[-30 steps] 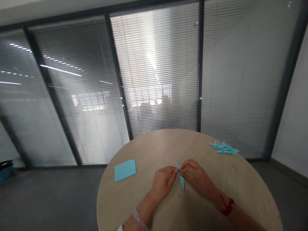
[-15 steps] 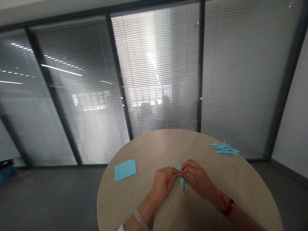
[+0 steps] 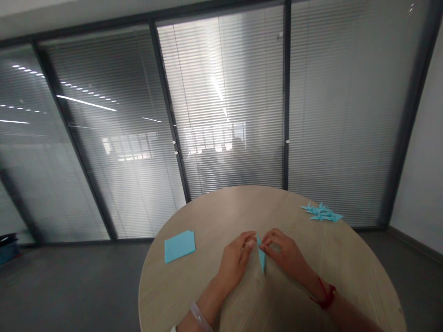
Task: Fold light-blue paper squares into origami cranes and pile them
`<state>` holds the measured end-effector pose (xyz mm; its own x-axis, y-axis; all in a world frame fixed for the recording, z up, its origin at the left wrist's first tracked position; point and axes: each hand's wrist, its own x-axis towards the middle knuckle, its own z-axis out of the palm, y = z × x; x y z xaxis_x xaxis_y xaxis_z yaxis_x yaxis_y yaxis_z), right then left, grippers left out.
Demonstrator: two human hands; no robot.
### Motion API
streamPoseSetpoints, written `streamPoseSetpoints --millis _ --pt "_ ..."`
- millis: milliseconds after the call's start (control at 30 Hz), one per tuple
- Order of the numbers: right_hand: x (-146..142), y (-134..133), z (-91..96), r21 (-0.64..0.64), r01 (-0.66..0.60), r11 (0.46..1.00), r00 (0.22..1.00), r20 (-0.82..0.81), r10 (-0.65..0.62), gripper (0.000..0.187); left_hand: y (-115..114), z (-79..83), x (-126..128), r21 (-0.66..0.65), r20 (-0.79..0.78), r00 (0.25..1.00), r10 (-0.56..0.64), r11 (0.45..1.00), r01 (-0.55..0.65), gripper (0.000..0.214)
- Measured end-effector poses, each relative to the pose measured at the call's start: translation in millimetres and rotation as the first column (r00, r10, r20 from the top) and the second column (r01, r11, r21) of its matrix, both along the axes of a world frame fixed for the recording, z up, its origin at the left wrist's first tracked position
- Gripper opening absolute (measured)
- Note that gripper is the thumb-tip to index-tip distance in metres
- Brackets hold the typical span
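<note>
A narrow, pointed piece of folded light-blue paper (image 3: 261, 258) lies on the round wooden table (image 3: 214, 216), between my two hands. My left hand (image 3: 236, 260) rests at its left side, fingers bent and together, their tips at the paper's upper tip. My right hand (image 3: 284, 253) pinches the paper's upper part from the right, fingers curled. A clear bracelet sits on my left wrist and a red cord on my right.
A stack of flat light-blue paper squares (image 3: 180, 246) lies at the table's left. Several finished folded blue paper figures (image 3: 322, 212) lie at the far right edge. Glass walls with blinds (image 3: 221, 115) stand behind the table; grey floor surrounds it.
My left hand's fingers have slid up along the paper toward its upper tip. The paper and my right hand have hardly moved.
</note>
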<state>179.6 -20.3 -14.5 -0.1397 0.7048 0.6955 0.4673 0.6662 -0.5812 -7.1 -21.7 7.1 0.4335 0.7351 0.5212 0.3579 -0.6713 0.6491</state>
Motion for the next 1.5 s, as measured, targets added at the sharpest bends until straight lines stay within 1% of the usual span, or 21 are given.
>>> streamPoseSetpoints --millis 33,133,200,233,333,367,500,533,633,700,733,767,800,867,933,1000,1067,1200,1300,1400,1500 --pt "1.5 1.2 0.4 -0.039 0.015 0.999 0.999 -0.04 -0.016 0.02 0.0 -1.4 0.0 0.009 0.006 0.999 -0.037 0.999 0.037 0.039" --pt "6.1 5.3 1.5 -0.187 0.039 0.981 0.982 -0.174 -0.072 0.027 0.4 -8.6 1.7 0.027 -0.053 0.988 -0.142 0.989 0.144 0.081" --pt "8.0 7.5 2.1 -0.278 0.021 0.96 0.965 -0.247 -0.092 0.031 1.1 -14.1 3.7 0.022 -0.101 0.979 -0.177 0.983 0.18 0.093" --pt "8.4 8.2 2.5 -0.31 0.011 0.951 0.957 -0.273 -0.1 0.033 1.6 -16.4 4.7 0.01 -0.109 0.976 -0.19 0.981 0.192 0.092" --pt "7.9 8.2 4.3 -0.364 -0.014 0.931 0.946 -0.306 -0.105 0.039 3.3 -20.1 6.7 -0.055 -0.079 0.976 -0.204 0.978 0.2 0.078" --pt "7.5 7.6 5.2 -0.372 -0.018 0.928 0.945 -0.31 -0.106 0.04 4.1 -20.2 6.9 -0.075 -0.065 0.981 -0.183 0.981 0.178 0.073" --pt "6.4 4.9 8.4 -0.382 -0.038 0.923 0.938 -0.331 -0.098 0.041 7.7 -17.3 7.2 -0.121 -0.03 0.999 -0.028 0.992 0.024 0.06" --pt "6.4 4.5 8.6 -0.387 -0.037 0.921 0.938 -0.332 -0.102 0.04 8.6 -16.4 7.3 -0.134 -0.01 1.0 -0.012 0.991 0.011 0.059" --pt "7.3 4.6 7.3 -0.38 0.014 0.925 0.938 -0.315 -0.144 0.037 11.2 -15.2 7.1 -0.177 0.082 0.996 -0.022 0.984 0.036 0.058" --pt "8.7 5.1 5.4 -0.316 0.066 0.946 0.928 -0.329 -0.175 0.028 13.1 -15.8 6.6 -0.204 0.124 0.992 0.002 0.979 0.024 0.06" --pt "9.5 5.3 4.4 -0.258 0.083 0.963 0.924 -0.342 -0.171 0.023 14.2 -16.5 6.3 -0.219 0.139 0.99 0.015 0.976 0.016 0.061" --pt "10.4 5.5 3.5 -0.191 0.086 0.978 0.926 -0.347 -0.149 0.023 15.4 -17.3 5.9 -0.234 0.155 0.988 0.022 0.972 0.015 0.062" --pt "11.1 5.6 2.7 -0.123 0.071 0.99 0.937 -0.332 -0.109 0.028 16.7 -18.2 5.5 -0.248 0.173 0.985 0.023 0.968 0.021 0.063" --pt "11.8 5.5 1.4 -0.01 0.002 1.0 0.971 -0.238 -0.004 0.038 19.2 -19.5 4.5 -0.274 0.221 0.975 0.016 0.961 0.046 0.066" --pt "11.5 5.1 0.4 0.034 -0.072 0.997 0.99 -0.117 0.075 0.04 21.0 -19.4 3.4 -0.3 0.262 0.965 0.028 0.953 0.053 0.068" --pt "10.7 4.9 -0.6 0.024 -0.109 0.994 0.993 -0.045 0.11 0.036 21.5 -17.5 2.4 -0.328 0.293 0.955 0.055 0.944 0.046 0.069" --pt "10.1 4.9 -1.3 -0.022 -0.116 0.993 0.993 -0.025 0.116 0.032 20.6 -14.2 1.9 -0.353 0.319 0.946 0.059 0.934 0.06 0.069" --pt "10.3 5.8 -1.5 -0.137 -0.082 0.987 0.994 -0.081 0.072 0.026 16.5 -7.4 2.5 -0.382 0.343 0.939 0.031 0.918 0.109 0.065" --pt "11.7 6.5 -0.4 -0.167 -0.043 0.985 0.99 -0.14 0.019 0.025 13.4 -3.8 2.9 -0.367 0.33 0.943 0.027 0.925 0.101 0.063" --pt "13.4 6.8 0.9 -0.152 0.006 0.988 0.979 -0.203 -0.037 0.027 11.0 -0.3 2.4 -0.302 0.318 0.947 0.044 0.952 0.058 0.063" --pt "14.0 6.2 2.3 -0.149 0.034 0.988 0.967 -0.247 -0.071 0.029 9.5 2.8 1.1 -0.231 0.273 0.954 0.121 0.971 -0.057 0.048"
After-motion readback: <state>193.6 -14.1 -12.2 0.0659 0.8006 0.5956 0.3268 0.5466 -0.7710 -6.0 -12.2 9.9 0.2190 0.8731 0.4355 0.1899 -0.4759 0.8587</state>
